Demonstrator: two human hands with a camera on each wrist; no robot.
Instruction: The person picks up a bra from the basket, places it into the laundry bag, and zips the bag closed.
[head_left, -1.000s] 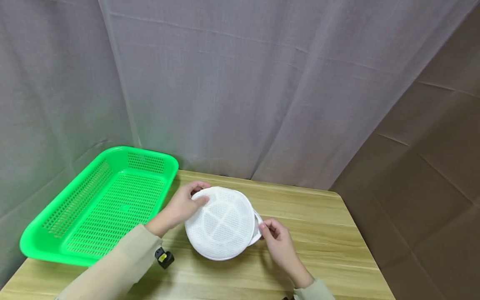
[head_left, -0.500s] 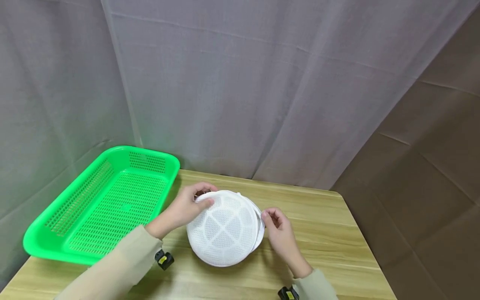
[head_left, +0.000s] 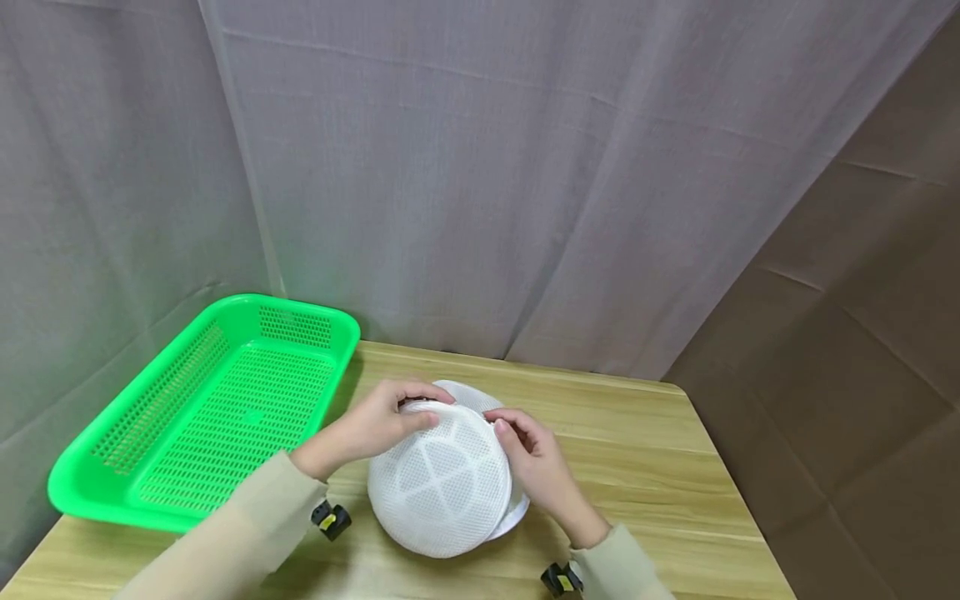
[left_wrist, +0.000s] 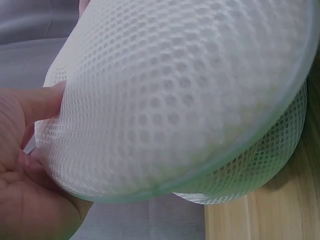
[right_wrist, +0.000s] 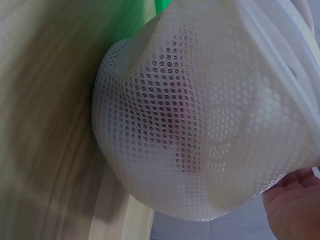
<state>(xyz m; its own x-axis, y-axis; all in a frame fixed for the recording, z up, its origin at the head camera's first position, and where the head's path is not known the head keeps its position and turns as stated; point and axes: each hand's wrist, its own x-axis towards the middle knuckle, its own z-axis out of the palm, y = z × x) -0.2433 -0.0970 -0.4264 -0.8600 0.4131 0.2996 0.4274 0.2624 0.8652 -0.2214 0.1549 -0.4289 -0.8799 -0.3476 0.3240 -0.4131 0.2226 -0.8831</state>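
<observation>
A white mesh laundry bag (head_left: 435, 500) with a round, cross-seamed face is held over the table, tilted toward me. My left hand (head_left: 378, 423) pinches its upper left rim, thumb on the near face; the left wrist view shows that thumb pressed on the mesh (left_wrist: 150, 95). With thumb and fingers, my right hand (head_left: 536, 458) pinches the bag's upper right edge. Behind the round face, another mesh panel and a white band stick out. The right wrist view has the bulging mesh side (right_wrist: 160, 120) large, and part of the right hand (right_wrist: 295, 205). What the right fingertips pinch is partly hidden.
A green plastic basket (head_left: 341, 367) with slotted walls stands on the left of the wooden table (head_left: 637, 467). Grey curtain (head_left: 450, 208) hangs behind the table, and a brown cloth wall (head_left: 847, 375) rises at the right. Both wrists carry small black cameras.
My right hand has moved left and slightly up along the bag's rim. The bag has tilted and sunk a little, and a mesh panel now shows behind its top. The basket stays put.
</observation>
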